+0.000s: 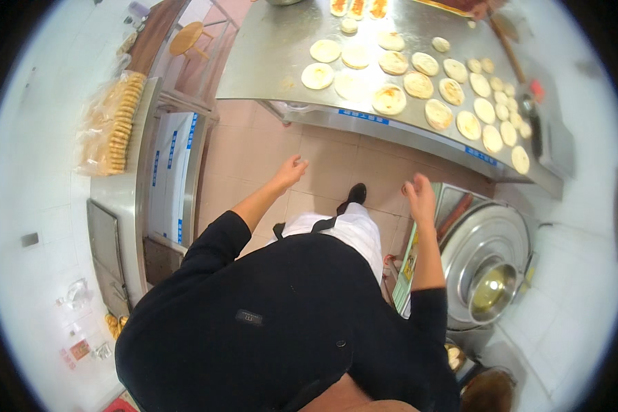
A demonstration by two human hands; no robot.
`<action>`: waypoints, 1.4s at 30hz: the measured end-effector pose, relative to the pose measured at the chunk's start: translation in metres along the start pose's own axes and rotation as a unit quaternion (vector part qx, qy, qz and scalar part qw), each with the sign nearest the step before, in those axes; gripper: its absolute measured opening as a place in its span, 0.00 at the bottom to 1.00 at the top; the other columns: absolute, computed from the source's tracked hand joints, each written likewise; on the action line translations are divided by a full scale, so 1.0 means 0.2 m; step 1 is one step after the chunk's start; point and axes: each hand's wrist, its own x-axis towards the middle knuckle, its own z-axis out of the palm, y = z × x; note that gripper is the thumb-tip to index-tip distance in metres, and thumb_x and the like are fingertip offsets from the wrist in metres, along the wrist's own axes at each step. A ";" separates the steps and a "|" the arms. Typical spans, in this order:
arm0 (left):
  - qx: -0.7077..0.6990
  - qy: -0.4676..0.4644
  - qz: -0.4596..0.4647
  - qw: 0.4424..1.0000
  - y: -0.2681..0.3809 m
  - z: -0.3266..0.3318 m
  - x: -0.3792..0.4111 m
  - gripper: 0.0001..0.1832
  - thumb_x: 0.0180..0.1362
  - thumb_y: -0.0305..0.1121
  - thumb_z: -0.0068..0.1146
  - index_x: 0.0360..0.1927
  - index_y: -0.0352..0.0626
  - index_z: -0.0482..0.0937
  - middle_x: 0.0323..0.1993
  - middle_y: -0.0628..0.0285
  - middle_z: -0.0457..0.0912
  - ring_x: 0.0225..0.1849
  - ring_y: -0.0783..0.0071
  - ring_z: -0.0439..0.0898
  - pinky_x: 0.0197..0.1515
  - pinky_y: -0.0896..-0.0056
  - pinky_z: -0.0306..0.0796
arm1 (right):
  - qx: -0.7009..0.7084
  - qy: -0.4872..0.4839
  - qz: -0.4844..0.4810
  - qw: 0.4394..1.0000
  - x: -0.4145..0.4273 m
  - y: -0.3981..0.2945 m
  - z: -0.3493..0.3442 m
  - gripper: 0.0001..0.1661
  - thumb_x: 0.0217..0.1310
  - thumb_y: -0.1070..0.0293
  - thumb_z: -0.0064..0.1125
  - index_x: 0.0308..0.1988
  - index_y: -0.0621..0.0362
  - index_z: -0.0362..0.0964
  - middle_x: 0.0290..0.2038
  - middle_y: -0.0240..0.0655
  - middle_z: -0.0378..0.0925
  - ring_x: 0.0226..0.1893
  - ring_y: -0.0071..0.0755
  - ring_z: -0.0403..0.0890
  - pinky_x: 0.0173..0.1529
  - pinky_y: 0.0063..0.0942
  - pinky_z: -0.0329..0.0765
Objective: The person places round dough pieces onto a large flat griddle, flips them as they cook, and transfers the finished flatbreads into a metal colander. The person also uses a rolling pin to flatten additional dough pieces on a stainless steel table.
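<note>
Over the tiled floor my left hand (291,172) hangs in the air with bent fingers and nothing in it. My right hand (418,196), slightly blurred, is also bare, its fingers curled apart near the edge of a green-sided stand. Ahead of both hands is a stainless steel table (268,67). Rows of round flatbreads (418,85) lie across it, some browned and some pale. Smaller dough rounds (501,98) are grouped at its right end. At the table's far side are several oblong pieces with a reddish topping (358,7).
On my right, a metal bowl of yellowish liquid (489,293) rests on a large round metal lid (456,257). A left-hand steel counter (118,193) carries bagged stacked breads (121,123). Beyond stands a wooden stool (186,38). Part of another person's hand (479,9) shows at the table's far edge.
</note>
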 end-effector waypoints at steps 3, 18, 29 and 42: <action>-0.095 0.043 -0.015 0.994 0.09 -0.16 0.04 0.40 0.66 0.50 0.60 0.73 0.37 0.60 0.56 0.51 0.78 0.55 0.65 0.81 0.53 0.64 0.75 | -0.003 -0.075 -0.086 0.993 0.53 -0.50 0.29 0.29 0.60 0.58 0.67 0.55 0.66 0.73 0.48 0.50 0.82 0.44 0.50 0.84 0.51 0.39 0.79; -0.215 -0.045 -0.048 0.974 0.47 -0.75 0.71 0.32 0.71 0.42 0.54 0.71 0.33 0.62 0.61 0.48 0.78 0.58 0.64 0.80 0.57 0.66 0.75 | -0.231 -0.123 -0.026 0.965 1.68 -1.12 1.48 0.27 0.49 0.59 0.71 0.44 0.66 0.74 0.48 0.53 0.79 0.52 0.58 0.79 0.55 0.45 0.78; -0.203 -0.087 -0.036 0.975 0.58 -1.17 1.10 0.31 0.72 0.43 0.52 0.71 0.32 0.63 0.61 0.49 0.78 0.58 0.65 0.80 0.57 0.68 0.75 | -0.148 -0.229 -0.012 0.962 1.62 -1.34 1.46 0.16 0.57 0.66 0.64 0.42 0.61 0.71 0.39 0.55 0.80 0.43 0.62 0.80 0.46 0.49 0.76; -0.645 -0.286 -0.133 0.696 0.95 -1.13 1.31 0.37 0.74 0.59 0.34 0.69 0.35 0.65 0.69 0.50 0.69 0.70 0.54 0.69 0.74 0.49 0.61 | -0.139 -0.062 -0.110 0.982 1.74 -1.59 1.44 0.29 0.59 0.62 0.71 0.55 0.66 0.72 0.49 0.48 0.80 0.46 0.45 0.83 0.45 0.36 0.80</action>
